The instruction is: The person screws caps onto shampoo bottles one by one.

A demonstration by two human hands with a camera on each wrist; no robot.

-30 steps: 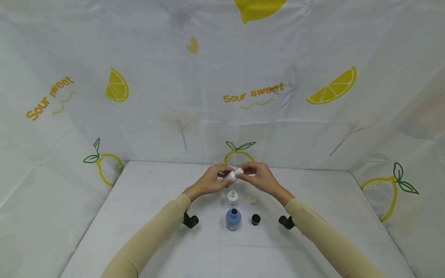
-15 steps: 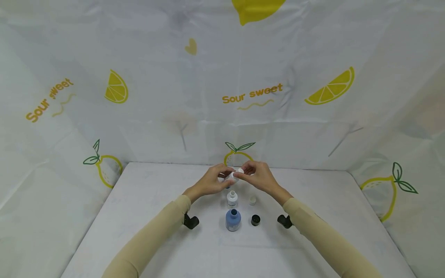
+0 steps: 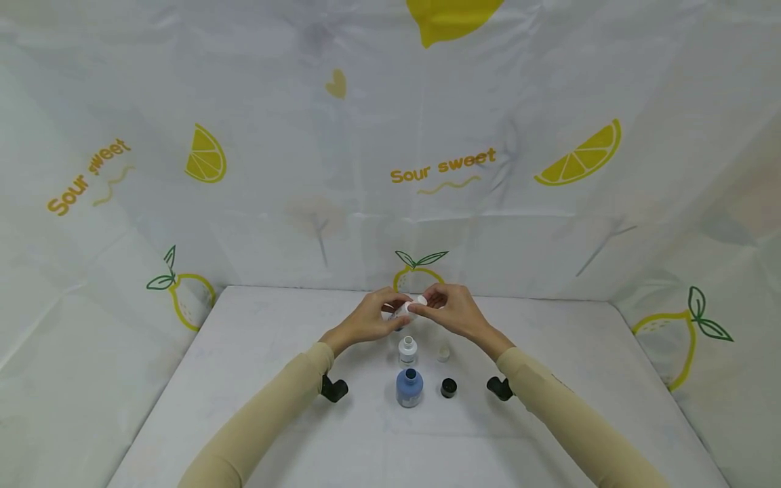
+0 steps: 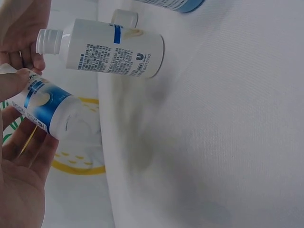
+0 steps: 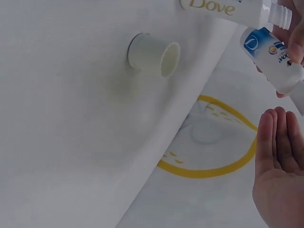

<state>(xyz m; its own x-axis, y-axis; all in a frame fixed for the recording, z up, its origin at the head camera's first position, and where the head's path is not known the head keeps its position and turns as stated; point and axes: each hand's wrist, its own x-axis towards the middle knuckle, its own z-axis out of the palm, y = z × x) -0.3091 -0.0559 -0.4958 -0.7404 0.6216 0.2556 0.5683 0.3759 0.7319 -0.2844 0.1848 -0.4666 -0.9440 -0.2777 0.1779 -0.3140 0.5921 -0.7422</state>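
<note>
The small bottle (image 4: 46,102) is tilted in the air toward the far edge of the bench (image 3: 342,447), fingers of the left hand (image 3: 369,317) wrapped round it. Fingers of the right hand (image 3: 454,312) pinch a white cap (image 3: 422,299) at its neck (touching or not, I can't tell). Nearer stand an uncapped white bottle (image 3: 407,352) and blue bottle (image 3: 409,390), with a pale cap (image 3: 443,352) and black cap (image 3: 448,388) beside them.

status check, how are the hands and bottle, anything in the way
Left hand grips tilted white-and-blue bottle; right hand pinches white cap at its top end, can't tell if loose; uncapped white bottle stands close by, no blockage seen.
</note>
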